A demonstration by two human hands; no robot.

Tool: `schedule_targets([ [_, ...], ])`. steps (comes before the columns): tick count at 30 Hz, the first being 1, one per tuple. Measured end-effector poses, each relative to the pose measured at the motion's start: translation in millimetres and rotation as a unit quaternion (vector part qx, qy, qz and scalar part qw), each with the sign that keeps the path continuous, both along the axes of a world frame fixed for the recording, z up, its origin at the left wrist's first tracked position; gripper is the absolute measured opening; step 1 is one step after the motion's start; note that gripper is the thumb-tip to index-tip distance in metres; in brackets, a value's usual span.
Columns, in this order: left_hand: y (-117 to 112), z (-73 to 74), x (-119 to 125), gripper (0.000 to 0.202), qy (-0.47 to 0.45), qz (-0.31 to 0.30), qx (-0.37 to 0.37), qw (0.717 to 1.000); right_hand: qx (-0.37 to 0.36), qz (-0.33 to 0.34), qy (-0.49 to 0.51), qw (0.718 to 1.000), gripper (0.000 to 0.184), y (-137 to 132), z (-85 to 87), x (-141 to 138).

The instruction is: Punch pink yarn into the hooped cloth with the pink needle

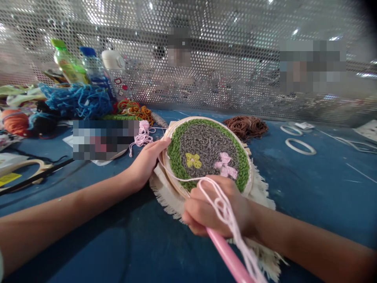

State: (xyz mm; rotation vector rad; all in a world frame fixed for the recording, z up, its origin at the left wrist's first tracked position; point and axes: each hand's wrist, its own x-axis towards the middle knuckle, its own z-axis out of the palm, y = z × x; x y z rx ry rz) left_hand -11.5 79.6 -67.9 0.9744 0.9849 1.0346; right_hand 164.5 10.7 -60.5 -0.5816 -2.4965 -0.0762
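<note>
Two bare hands meet over the work, the right hand (215, 206) closed firmly around a pink punch needle (226, 251), its fingers curled over the shaft with the tip hidden beneath them. Pale pink yarn (219, 204) loops from that fist across the lower edge of a wooden embroidery hoop (206, 118) towards the left hand (147, 161), which lies just beyond it, fingers wrapped on the hoop's near-left rim and steadying it. The hoop sits between both hands on the counter (324, 204), tilted slightly up on a cream fringed cloth (262, 255). Its face looks largely filled: a looped green border (176, 157) surrounds a grey field (206, 145), set with a yellow flower (193, 160) and a pink flower (225, 165). No bare fabric shows in the visible part, but the right hand covers the lower stretch, so what is left there cannot be told. Just past the left hand lies a pink yarn skein (143, 135); further left are a blue yarn tangle (76, 101) and an orange yarn ball (14, 122). Beyond the hoop, away from the right hand, sit a brown yarn heap (246, 127) and two loose hoop rings (300, 146), with a perforated metal screen (235, 39) behind everything.
</note>
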Motion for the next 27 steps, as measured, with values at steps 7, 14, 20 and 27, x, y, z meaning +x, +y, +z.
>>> schedule_targets([
  [7,0.1,0.2,-2.1,0.027,0.000,-0.001,-0.020,1.000,0.166,-0.001,-0.017,0.986,0.024,0.6,1.1,-5.9],
  [14,-3.0,-0.2,-0.4,0.030,-0.002,0.000,0.016,1.000,0.090,-0.030,-0.060,0.994,0.013,-1.9,-6.3,-6.9],
  [20,-5.6,1.0,1.0,0.024,0.009,-0.002,0.016,1.000,-0.067,-0.108,-0.076,0.989,0.013,4.5,-2.7,-10.2],
  [27,-3.5,2.5,-0.6,0.023,0.035,-0.008,0.010,0.999,-0.265,-0.062,0.120,0.955,0.024,6.1,3.0,6.8],
])
